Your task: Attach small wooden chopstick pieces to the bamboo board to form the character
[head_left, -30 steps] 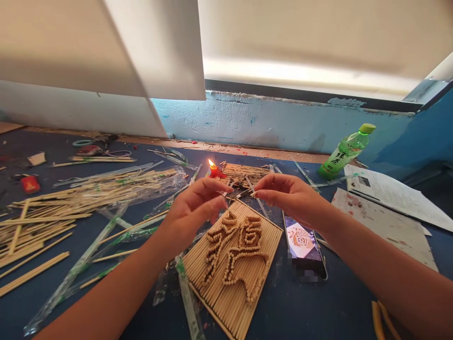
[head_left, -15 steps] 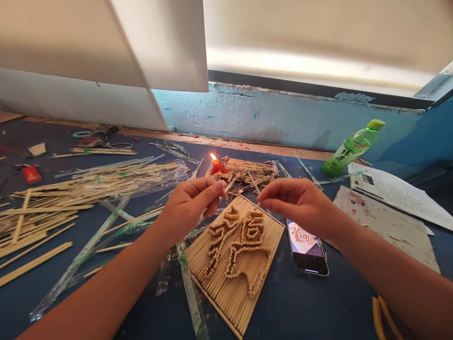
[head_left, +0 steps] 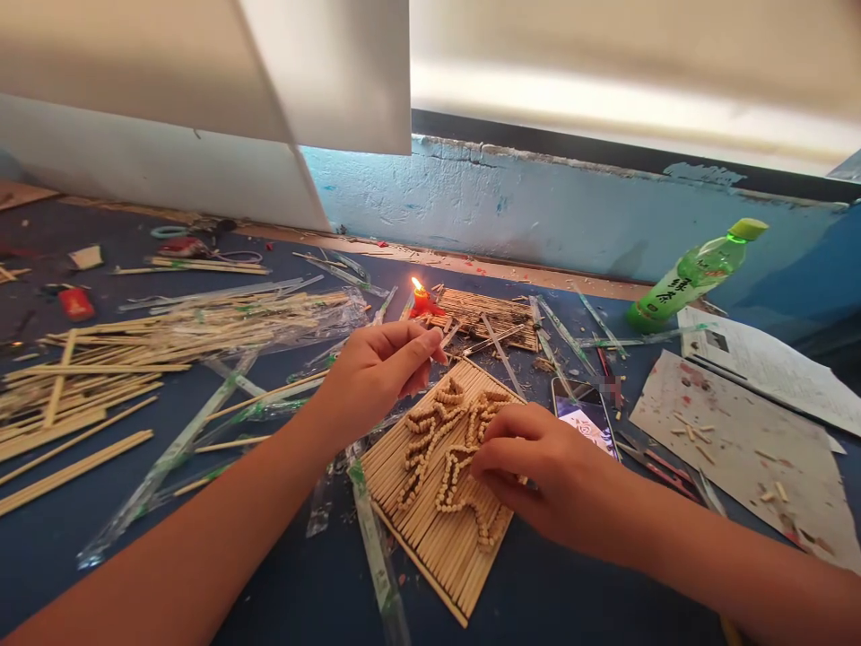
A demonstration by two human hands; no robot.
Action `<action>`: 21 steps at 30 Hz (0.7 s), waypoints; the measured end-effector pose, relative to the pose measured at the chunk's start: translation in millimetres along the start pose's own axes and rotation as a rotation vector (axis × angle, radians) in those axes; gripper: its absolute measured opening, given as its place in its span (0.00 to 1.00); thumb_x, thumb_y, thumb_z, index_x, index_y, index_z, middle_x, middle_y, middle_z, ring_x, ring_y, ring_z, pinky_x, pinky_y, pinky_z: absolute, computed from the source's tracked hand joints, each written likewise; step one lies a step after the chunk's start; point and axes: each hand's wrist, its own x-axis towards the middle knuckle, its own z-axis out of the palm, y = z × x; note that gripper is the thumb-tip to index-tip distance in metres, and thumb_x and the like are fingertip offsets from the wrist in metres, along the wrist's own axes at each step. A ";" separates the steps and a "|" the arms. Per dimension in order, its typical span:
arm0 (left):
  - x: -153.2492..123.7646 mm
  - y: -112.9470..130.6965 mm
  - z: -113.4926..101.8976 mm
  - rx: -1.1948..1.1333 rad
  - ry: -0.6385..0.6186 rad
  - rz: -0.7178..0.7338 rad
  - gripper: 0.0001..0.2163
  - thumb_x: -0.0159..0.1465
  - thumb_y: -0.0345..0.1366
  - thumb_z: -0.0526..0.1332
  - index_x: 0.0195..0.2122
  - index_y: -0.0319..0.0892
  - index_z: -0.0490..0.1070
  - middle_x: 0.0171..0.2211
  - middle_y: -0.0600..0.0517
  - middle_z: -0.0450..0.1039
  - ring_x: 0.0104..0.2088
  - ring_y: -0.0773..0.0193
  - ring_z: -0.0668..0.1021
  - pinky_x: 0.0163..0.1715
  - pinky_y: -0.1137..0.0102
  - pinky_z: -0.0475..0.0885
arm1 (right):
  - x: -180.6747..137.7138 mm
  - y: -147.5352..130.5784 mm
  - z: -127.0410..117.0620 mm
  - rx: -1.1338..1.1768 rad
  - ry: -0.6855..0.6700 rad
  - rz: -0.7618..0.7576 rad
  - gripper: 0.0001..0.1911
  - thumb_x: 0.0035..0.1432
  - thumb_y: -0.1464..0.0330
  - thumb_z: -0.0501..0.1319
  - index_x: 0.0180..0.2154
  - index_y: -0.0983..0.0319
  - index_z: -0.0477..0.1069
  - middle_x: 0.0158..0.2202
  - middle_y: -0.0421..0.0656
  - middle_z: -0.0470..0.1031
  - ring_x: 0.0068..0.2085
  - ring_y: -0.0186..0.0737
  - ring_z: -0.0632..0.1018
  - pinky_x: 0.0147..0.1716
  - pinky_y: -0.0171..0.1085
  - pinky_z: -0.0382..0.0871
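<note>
Resting on stick mat [head_left: 430, 547]: right hand [head_left: 544, 475], fingers curled, grip unclear; left hand [head_left: 377, 372] pinched above.

Wall: light blue wall [head_left: 538, 215] with chipped paint, across the middle of the frame.
Panels: white boards [head_left: 202, 90] leaning at upper left.
Window: pale blind [head_left: 639, 45] at upper right, with a bright strip beneath.
Table: dark blue tabletop [head_left: 571, 592] in the lower frame.

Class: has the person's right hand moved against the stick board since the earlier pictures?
Yes. The right hand dropped nearer the person, from above the far corner of the stick board onto its beaded middle.
</note>
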 end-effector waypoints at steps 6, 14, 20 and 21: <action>-0.5 0.3 1.3 0.006 -0.006 0.002 0.13 0.68 0.40 0.60 0.27 0.42 0.74 0.19 0.56 0.65 0.20 0.70 0.66 0.21 0.72 0.61 | 0.1 2.1 7.5 -0.088 0.033 -0.064 0.08 0.68 0.70 0.56 0.41 0.60 0.75 0.37 0.45 0.73 0.38 0.39 0.71 0.39 0.39 0.65; 0.8 -3.5 0.3 -0.007 -0.004 -0.006 0.13 0.68 0.41 0.61 0.28 0.42 0.74 0.18 0.56 0.65 0.19 0.71 0.65 0.20 0.73 0.58 | -11.8 -24.8 5.7 -0.293 0.030 -0.221 0.11 0.66 0.76 0.53 0.32 0.65 0.72 0.32 0.46 0.71 0.32 0.39 0.67 0.34 0.41 0.63; 2.8 -7.8 0.6 -0.002 -0.015 -0.003 0.13 0.68 0.41 0.60 0.28 0.42 0.75 0.17 0.57 0.64 0.19 0.71 0.65 0.20 0.74 0.57 | -8.6 -25.2 1.6 -0.311 0.002 -0.260 0.12 0.64 0.78 0.53 0.31 0.65 0.72 0.30 0.46 0.70 0.30 0.39 0.67 0.33 0.41 0.63; 2.9 -7.8 0.5 -0.001 -0.013 -0.007 0.13 0.68 0.41 0.60 0.28 0.42 0.75 0.17 0.57 0.65 0.20 0.71 0.65 0.20 0.74 0.58 | -8.3 -24.0 1.9 -0.313 0.014 -0.266 0.11 0.64 0.78 0.54 0.31 0.66 0.72 0.30 0.45 0.70 0.30 0.38 0.67 0.33 0.41 0.63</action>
